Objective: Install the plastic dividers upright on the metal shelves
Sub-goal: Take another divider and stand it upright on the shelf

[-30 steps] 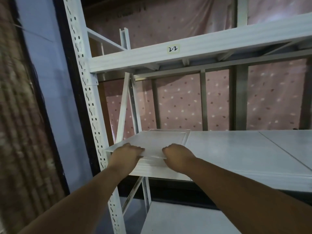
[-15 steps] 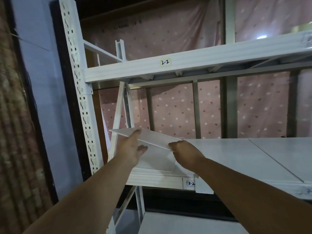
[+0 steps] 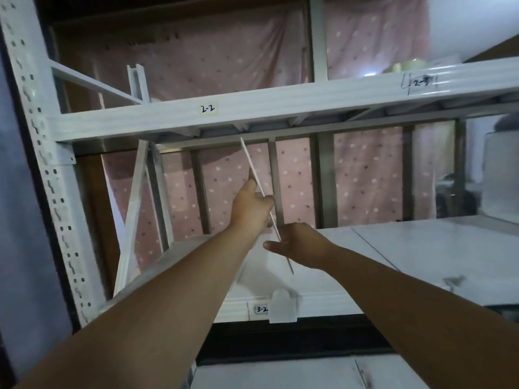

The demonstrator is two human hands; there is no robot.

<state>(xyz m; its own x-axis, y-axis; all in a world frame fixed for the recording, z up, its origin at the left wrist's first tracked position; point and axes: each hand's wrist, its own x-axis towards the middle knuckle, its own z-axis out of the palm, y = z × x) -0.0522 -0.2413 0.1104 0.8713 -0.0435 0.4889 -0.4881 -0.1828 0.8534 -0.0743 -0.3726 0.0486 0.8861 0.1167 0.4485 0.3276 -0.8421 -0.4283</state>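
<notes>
A thin clear plastic divider (image 3: 248, 156) stands nearly upright, seen edge-on, leaning slightly left at the top. Its top edge reaches just under the upper shelf beam (image 3: 280, 103) labelled 2-2; its bottom corner sits over the white metal shelf (image 3: 421, 248). My left hand (image 3: 250, 206) holds the divider's front edge at mid-height, thumb against its left face. My right hand (image 3: 297, 244) grips the same edge lower down. A white plastic clip (image 3: 283, 306) hangs on the shelf's front lip beside the 3-2 label.
A perforated white upright post (image 3: 42, 164) frames the rack's left side, with diagonal braces behind it. Pink dotted fabric hangs behind the shelves. A white box-like object (image 3: 502, 175) sits at the far right. A lower shelf surface (image 3: 280, 372) shows at the bottom.
The divider lay flat on the shelf, then was tilted up; now it stands almost vertical and sits farther right. Both hands rose with it, and the camera tilted upward.
</notes>
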